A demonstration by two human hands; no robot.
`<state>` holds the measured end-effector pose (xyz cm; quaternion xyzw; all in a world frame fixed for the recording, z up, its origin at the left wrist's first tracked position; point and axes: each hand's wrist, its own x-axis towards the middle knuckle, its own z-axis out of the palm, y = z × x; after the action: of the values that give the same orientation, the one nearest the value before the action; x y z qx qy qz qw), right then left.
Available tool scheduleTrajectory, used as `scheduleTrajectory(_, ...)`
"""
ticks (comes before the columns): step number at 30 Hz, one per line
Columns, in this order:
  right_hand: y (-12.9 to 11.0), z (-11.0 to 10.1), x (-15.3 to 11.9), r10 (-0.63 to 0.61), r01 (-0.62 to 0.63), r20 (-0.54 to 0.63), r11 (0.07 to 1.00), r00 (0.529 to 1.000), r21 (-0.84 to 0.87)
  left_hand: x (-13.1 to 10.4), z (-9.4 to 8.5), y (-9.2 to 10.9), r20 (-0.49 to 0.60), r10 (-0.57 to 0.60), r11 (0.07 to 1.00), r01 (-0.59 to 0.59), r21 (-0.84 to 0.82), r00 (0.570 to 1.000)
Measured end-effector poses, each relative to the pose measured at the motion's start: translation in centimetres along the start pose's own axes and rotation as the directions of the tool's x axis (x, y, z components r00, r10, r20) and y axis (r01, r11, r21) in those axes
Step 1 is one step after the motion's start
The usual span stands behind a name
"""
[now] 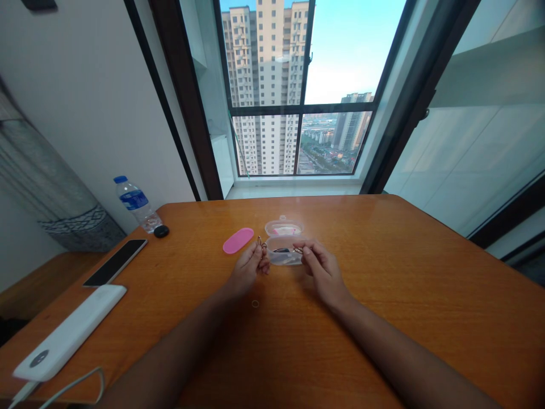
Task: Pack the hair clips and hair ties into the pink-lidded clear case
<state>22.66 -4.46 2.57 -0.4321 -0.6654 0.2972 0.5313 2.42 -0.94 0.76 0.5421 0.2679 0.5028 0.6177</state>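
A small clear plastic case [284, 259] lies open on the wooden table, its lid [284, 228] tipped back behind it. Something dark lies inside. At the case's left edge, my left hand [251, 263] pinches small metal rings [259, 241] between thumb and fingers. My right hand [319, 264] is closed over the case's right side, holding a small metal piece [298, 250] whose exact shape is hard to make out. Left of the case lies a pink oval piece [238, 241]. Nearer to me, a thin small ring [255, 304] rests on the table between my forearms.
On the table's left side are a water bottle [138, 204] with a blue cap, a round black object [161, 231], a phone [115, 262] and a long white device [70, 332] with a cable. A window stands beyond the far edge of the table [383, 238].
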Motion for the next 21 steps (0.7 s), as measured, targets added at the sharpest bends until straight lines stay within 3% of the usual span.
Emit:
scheduleTrajectory(5,-0.6,0.3,0.2,0.03,-0.028,-0.028,0.996,0.999,0.081,-0.1,0.0,0.4,-0.017,0.01,0.996,-0.009,0.087,1.0)
scheduleTrajectory(10,-1.3,0.1,-0.1,-0.1,0.101,0.028,0.992,0.995,-0.077,-0.2,0.3,0.7,0.013,-0.022,1.0,0.022,0.016,1.0)
scheduleTrajectory(15,-1.7,-0.1,-0.4,-0.07,0.081,0.084,0.988,0.994,-0.132,-0.2,0.4,0.2,0.081,-0.056,0.997,0.059,-0.046,0.995)
scheduleTrajectory(18,-1.8,0.1,-0.4,-0.072,0.078,0.073,0.994,0.995,-0.08,-0.3,0.2,0.2,0.115,-0.08,0.997,0.078,0.015,0.99)
scheduleTrajectory(21,-1.9,0.2,-0.3,-0.092,0.092,0.036,0.996,0.995,-0.013,-0.5,0.2,0.6,0.121,-0.047,0.986,0.027,0.164,0.991)
